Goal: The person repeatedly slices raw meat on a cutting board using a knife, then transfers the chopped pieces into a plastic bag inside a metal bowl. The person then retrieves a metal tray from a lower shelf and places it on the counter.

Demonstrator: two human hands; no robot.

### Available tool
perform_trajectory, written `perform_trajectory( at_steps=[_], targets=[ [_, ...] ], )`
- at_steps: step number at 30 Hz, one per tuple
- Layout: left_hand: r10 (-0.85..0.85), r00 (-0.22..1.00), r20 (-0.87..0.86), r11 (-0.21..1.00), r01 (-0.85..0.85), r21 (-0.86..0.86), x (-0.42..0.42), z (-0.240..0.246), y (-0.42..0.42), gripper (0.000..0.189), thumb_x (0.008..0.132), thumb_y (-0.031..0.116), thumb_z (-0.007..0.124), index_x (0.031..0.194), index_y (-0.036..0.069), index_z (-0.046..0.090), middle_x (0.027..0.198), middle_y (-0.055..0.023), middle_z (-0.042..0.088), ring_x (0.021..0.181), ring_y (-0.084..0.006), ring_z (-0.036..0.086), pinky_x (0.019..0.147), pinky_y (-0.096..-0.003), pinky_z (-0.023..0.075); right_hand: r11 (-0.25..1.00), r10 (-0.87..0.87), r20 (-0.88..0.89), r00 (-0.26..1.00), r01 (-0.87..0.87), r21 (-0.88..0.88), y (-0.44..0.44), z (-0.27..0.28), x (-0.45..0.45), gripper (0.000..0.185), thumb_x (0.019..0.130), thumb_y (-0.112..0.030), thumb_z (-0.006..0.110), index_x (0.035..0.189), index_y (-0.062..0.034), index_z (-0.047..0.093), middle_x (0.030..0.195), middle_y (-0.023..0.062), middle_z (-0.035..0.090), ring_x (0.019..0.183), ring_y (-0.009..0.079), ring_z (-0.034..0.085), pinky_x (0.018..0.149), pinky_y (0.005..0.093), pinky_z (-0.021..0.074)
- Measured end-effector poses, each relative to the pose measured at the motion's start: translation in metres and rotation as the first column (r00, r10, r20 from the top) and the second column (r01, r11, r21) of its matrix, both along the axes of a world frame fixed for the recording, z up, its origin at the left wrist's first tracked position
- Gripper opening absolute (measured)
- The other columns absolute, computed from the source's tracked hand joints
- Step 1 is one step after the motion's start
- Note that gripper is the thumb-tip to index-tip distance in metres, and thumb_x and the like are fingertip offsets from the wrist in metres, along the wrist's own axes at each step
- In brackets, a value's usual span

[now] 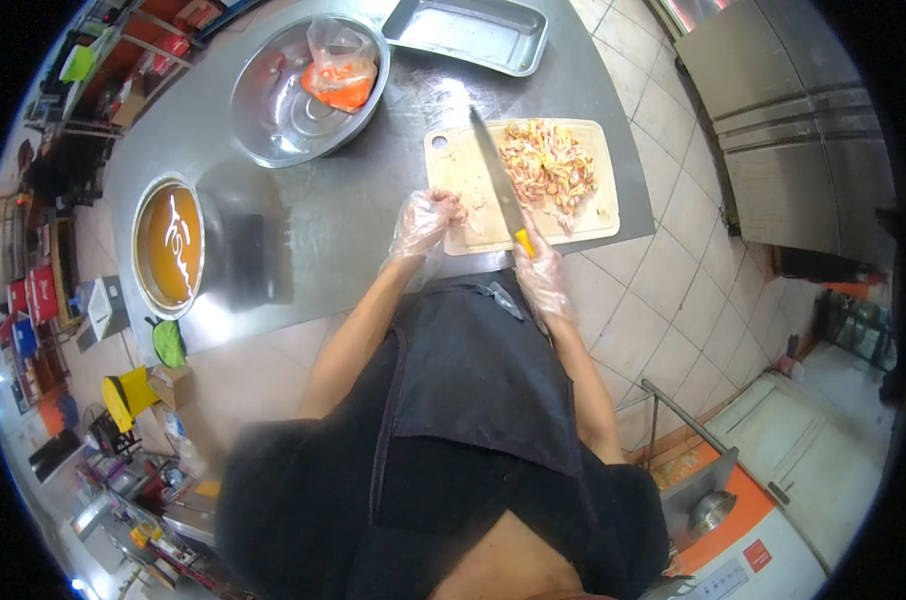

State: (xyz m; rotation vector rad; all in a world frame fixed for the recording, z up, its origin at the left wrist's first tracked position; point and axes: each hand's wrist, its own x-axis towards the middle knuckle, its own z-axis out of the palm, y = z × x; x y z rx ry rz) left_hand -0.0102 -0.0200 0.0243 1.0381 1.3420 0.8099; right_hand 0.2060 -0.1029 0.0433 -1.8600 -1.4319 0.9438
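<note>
A knife (pixel 498 169) with a yellow handle is gripped in my right hand (pixel 540 271), which wears a clear plastic glove. Its blade points away from me over a wooden cutting board (pixel 447 166). Right of the blade lies a pile of chopped meat (pixel 558 169), pinkish and yellow. My left hand (pixel 425 217), also in a clear glove, is at the board's left edge with its fingers bent close together. Small meat scraps lie beside those fingertips; whether the fingers pinch a piece is too unclear to tell.
The board rests on a steel table (pixel 333 217). A large metal bowl (pixel 273 120) holding a plastic bag (pixel 340 71) stands beyond it, near a rectangular metal tray (pixel 468 34). At the left is a bowl of orange-brown liquid (pixel 169 247). Steel cabinets (pixel 790 150) stand at right.
</note>
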Motion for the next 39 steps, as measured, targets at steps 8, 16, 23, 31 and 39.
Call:
perform_trajectory(
  at_steps=[8,16,23,31,39],
  targets=[
    [-0.065,0.998,-0.005,0.998,0.065,0.009,0.025,0.005,0.028,0.025,0.098,0.015,0.075,0.111,-0.006,0.072,0.095,-0.0151,0.075,0.083,-0.0211,0.075,0.072,-0.0365,0.0621,0.979,-0.158,-0.039,0.987,0.151,-0.138,-0.038,0.023,0.013,0.061,0.105,-0.014,0.066,0.163,-0.0231,0.050,0.114,0.0168,0.078,0.097,0.0164,0.071,0.086,0.0348,0.0561],
    [0.079,0.806,-0.587,0.923,0.163,0.348,0.019,-0.036,0.014,0.030,0.093,0.029,0.078,0.105,0.002,0.083,0.093,-0.0237,0.079,0.085,-0.0362,0.078,0.081,-0.0461,0.0600,0.994,0.104,0.077,0.992,-0.101,-0.041,-0.049,0.003,0.007,0.065,0.098,-0.001,0.067,0.158,-0.0218,0.055,0.105,0.0212,0.073,0.090,0.0350,0.072,0.086,0.0435,0.0573],
    [0.104,0.783,-0.613,0.911,0.173,0.374,0.015,-0.026,0.013,0.020,0.094,0.021,0.076,0.101,0.002,0.078,0.094,-0.0217,0.076,0.089,-0.0385,0.074,0.082,-0.0467,0.0589,0.998,-0.004,0.105,0.994,-0.003,0.065,-0.044,0.011,0.008,0.064,0.097,-0.001,0.069,0.157,-0.0203,0.057,0.097,0.0188,0.070,0.085,0.0351,0.069,0.082,0.0460,0.0559],
    [0.126,0.846,-0.518,0.935,0.074,0.348,0.013,-0.025,0.005,0.018,0.094,0.020,0.077,0.096,0.002,0.076,0.095,-0.0194,0.075,0.085,-0.0374,0.072,0.080,-0.0487,0.0570,0.981,0.152,0.156,0.976,-0.168,0.093,-0.040,0.005,0.003,0.066,0.094,0.001,0.070,0.156,-0.0200,0.058,0.095,0.0177,0.069,0.085,0.0333,0.070,0.080,0.0444,0.0577],
    [-0.003,0.810,-0.586,0.863,0.298,0.408,0.008,-0.024,0.012,0.018,0.097,0.017,0.069,0.089,0.001,0.075,0.088,-0.0220,0.071,0.088,-0.0399,0.069,0.080,-0.0534,0.0532,0.932,0.321,0.349,0.880,-0.358,0.046,0.048,-0.008,-0.032,0.061,0.096,-0.005,0.063,0.155,-0.0180,0.057,0.101,0.0263,0.071,0.090,0.0452,0.070,0.081,0.0534,0.0566]
  ],
)
